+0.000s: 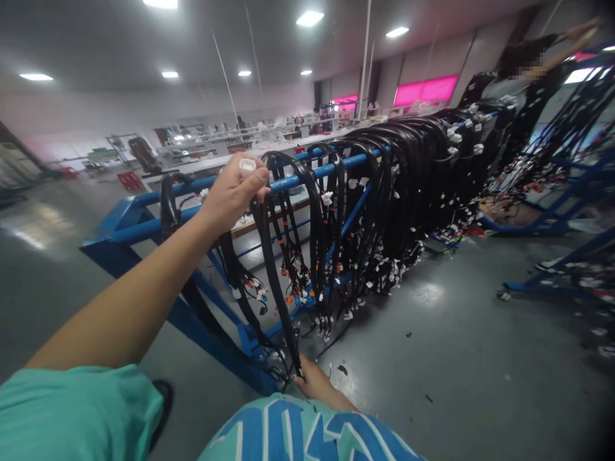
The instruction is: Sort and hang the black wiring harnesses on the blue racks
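My left hand is closed at the top of a black wire harness, beside the blue rail of the rack. A white connector shows between its thumb and fingers. The harness runs down from there to my right hand, whose fingers wrap round its lower part near the floor. Other black wire harnesses hang over the blue rack right beside my left hand, with white and orange connectors at their lower ends.
A dense row of harnesses fills the rack farther right. Another person stands at its far end with an arm raised. A second blue rack is at the right. Long worktables lie behind, and dark scraps dot the floor.
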`<state>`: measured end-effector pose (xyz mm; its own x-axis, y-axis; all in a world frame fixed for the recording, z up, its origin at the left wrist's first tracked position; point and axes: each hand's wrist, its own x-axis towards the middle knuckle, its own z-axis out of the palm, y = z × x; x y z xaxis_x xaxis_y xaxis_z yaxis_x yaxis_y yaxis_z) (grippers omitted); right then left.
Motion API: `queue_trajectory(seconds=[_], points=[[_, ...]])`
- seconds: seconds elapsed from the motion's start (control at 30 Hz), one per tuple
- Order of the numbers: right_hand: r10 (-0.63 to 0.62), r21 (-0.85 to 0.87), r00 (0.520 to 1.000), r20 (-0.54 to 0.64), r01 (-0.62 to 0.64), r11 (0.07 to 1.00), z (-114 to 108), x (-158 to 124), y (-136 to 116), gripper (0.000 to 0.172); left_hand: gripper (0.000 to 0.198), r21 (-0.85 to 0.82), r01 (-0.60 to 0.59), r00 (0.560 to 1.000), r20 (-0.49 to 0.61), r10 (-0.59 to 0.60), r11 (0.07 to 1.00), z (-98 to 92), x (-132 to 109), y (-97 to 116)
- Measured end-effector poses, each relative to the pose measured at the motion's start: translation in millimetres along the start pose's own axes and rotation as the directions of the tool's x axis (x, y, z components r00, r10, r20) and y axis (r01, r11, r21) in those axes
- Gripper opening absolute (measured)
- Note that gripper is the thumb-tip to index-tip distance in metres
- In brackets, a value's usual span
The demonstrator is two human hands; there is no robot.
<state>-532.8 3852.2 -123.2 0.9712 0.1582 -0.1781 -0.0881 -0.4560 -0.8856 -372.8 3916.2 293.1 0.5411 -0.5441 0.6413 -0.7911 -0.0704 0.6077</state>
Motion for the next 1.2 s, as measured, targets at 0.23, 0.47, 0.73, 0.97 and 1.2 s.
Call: queue_trajectory(seconds=[0.23,0.47,0.73,0.97,1.2], points=[[-0.011,0.057,0.999,-0.039,0.014,0.998,-3,0,7,0.081,0.031,-0.248,-0.004,0.964,-0.259,-0.062,0.969,-9.1,2,-10],[-0.105,0.01,0.982,-0.16,0.107,0.994,10,14,49,0.101,0.03,-0.214,0.052,0.978,-0.187,-0.093,0.975,-11.6,-5,-7],[-0.268,-0.116,0.926,-0.265,0.246,0.962,4,14,57,0.065,0.026,-0.105,0.086,0.993,-0.069,-0.094,0.991,-4.5,-29,-9],[-0.199,0.005,0.837,-0.509,0.234,0.972,-51,35,8,0.033,0.022,-0.085,0.107,0.994,-0.018,-0.109,0.991,-16.7,-47,-4],[-0.22,0.067,0.478,-0.85,0.514,0.855,-231,64,-128,0.039,0.024,-0.15,0.084,0.996,0.027,-0.081,0.985,-23.4,-54,-9]])
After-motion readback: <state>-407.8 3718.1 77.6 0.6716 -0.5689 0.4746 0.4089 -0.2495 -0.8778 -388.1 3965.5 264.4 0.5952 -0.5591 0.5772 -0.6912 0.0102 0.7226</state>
